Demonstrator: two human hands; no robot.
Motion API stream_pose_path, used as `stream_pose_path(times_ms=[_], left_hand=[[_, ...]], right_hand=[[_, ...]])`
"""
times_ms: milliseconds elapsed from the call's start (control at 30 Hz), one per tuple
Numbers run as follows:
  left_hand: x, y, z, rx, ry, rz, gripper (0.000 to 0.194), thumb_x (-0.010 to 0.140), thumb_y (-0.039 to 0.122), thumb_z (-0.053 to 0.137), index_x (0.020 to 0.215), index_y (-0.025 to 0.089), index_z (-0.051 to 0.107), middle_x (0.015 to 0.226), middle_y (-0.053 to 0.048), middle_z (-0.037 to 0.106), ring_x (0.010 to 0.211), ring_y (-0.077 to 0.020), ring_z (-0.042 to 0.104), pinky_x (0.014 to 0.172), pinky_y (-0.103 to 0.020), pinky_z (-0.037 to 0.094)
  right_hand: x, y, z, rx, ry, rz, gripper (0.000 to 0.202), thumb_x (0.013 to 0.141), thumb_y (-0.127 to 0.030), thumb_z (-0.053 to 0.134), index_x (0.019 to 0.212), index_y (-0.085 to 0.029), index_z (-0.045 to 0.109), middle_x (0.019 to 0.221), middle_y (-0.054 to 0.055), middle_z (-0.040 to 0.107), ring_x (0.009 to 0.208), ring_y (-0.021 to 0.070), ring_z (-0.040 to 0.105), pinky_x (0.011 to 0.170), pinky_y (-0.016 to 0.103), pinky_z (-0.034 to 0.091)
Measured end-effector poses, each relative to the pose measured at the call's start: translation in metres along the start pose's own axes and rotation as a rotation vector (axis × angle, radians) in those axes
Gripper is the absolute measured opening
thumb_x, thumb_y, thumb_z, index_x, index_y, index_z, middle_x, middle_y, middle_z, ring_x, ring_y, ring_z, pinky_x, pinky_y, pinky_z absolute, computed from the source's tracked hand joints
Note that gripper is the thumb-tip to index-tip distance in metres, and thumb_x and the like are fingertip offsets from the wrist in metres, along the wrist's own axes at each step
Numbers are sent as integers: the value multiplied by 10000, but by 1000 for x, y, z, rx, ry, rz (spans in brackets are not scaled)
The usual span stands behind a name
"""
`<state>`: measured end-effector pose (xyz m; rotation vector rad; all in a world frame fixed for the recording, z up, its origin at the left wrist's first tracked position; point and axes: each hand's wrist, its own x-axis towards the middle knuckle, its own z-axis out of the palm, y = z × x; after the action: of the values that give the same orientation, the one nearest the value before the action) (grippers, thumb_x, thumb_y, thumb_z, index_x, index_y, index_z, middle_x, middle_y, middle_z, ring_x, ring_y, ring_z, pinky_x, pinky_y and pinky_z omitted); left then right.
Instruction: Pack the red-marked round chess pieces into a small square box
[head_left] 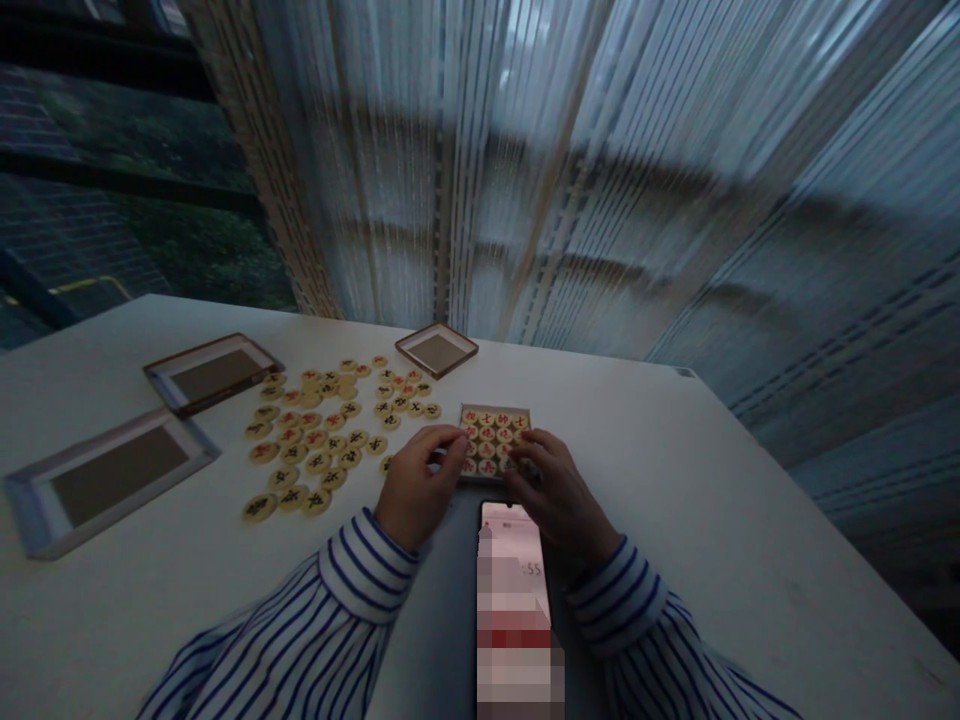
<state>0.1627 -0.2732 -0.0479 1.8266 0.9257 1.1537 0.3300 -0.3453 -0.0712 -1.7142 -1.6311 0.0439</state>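
A small square box (495,409) stands in front of me, filled with rows of round pieces (487,435) marked in red characters. My left hand (421,480) is at the box's left side, thumb and fingers curled together near the edge pieces; whether something is between them is hidden. On the right side, my right hand (559,495) bends its fingers over the lower right pieces, covering some of them. What its fingertips hold, if anything, cannot be made out. Many loose round pieces (316,462), with black or red characters, lie scattered left of the box.
A phone (512,560) lies between my forearms, below the box. An open box part (437,350) sits at the back; a brown-edged tray (214,372) and a pale tray (112,480) are at the left. A curtain (480,180) hangs behind the white table (675,480).
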Motion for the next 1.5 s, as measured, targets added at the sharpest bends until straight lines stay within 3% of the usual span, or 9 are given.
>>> stream_pose_path(times_ms=[267,433,800,1033,1200,1333,1500], left_hand=[[-1,-4,-1,39,24,69,163,743,295,536,757,161,629,791,-43,640,696,-139,598,615,-246,505],[-4,-7,0,151,16,128,84,719,231,565,701,160,607,640,-5,601,583,-118,551,578,-241,473],[-11,-10,-4,187,30,164,135,738,226,541,818,165,632,690,-18,651,609,-128,578,601,-245,490],[-29,-2,-22,251,19,189,107,748,231,536,772,181,628,663,-8,645,599,-127,582,590,-242,487],[-45,2,-36,326,-42,291,96,756,204,536,684,178,593,614,-3,604,577,-119,571,554,-228,474],[-55,1,-46,428,-37,373,128,782,210,516,678,178,583,594,-5,585,572,-124,563,534,-232,462],[-67,3,-60,502,-56,384,145,797,207,497,703,181,605,624,-19,609,604,-135,570,558,-244,472]], right_hand=[[6,-10,-16,103,239,20,103,796,-273,510,743,-200,560,974,97,611,990,219,535,875,402,423],[5,-14,-20,150,290,73,126,799,-288,483,727,-200,538,804,53,623,817,191,572,758,340,449],[6,-10,-18,146,283,192,216,821,-337,455,769,-171,583,775,51,630,742,178,575,645,291,437],[6,-10,-15,199,264,210,229,820,-349,452,800,-167,589,779,53,639,728,177,587,579,262,433],[5,-14,-14,189,257,152,221,815,-346,460,783,-169,588,764,55,644,735,179,595,649,282,459],[4,-21,-15,215,189,95,217,814,-338,459,754,-174,589,713,42,647,677,165,599,616,265,470],[2,-32,-15,244,120,8,199,810,-323,479,745,-178,599,684,28,652,641,148,606,596,240,476]])
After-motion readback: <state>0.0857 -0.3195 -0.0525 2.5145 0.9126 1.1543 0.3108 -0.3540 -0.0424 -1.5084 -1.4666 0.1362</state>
